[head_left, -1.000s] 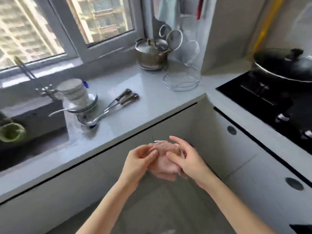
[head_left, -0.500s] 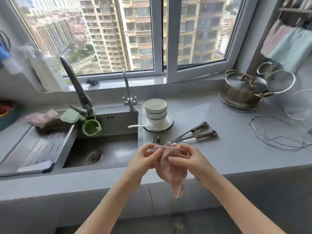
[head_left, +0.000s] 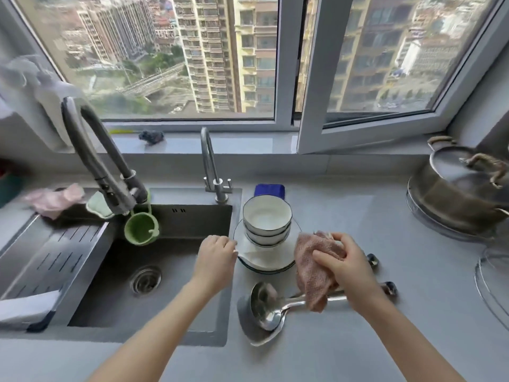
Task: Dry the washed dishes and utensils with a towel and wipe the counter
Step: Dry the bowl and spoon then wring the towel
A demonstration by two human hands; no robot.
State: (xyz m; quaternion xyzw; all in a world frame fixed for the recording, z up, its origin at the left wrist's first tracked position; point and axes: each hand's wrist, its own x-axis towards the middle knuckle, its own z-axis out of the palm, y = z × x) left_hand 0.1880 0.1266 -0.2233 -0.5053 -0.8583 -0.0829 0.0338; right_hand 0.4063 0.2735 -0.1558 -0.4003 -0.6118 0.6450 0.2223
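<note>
A pink towel hangs bunched in my right hand, just right of the dishes and over the utensil handles. Stacked white bowls stand on a white plate beside the sink. My left hand curls at the plate's left rim, over the handle of a white spoon lying on the plate. A metal ladle and spoons lie on the grey counter in front of the plate, with dark-handled utensils partly under my right arm.
The dark sink is left, with a tall faucet, a small tap and a green cup. A pink cloth lies far left, a blue sponge behind the bowls. A lidded pot and wire rack stand right.
The view swung from the cabinets up to the sink. My left hand let go of the towel and went to the plate's left rim; my right hand carries the towel alone.
</note>
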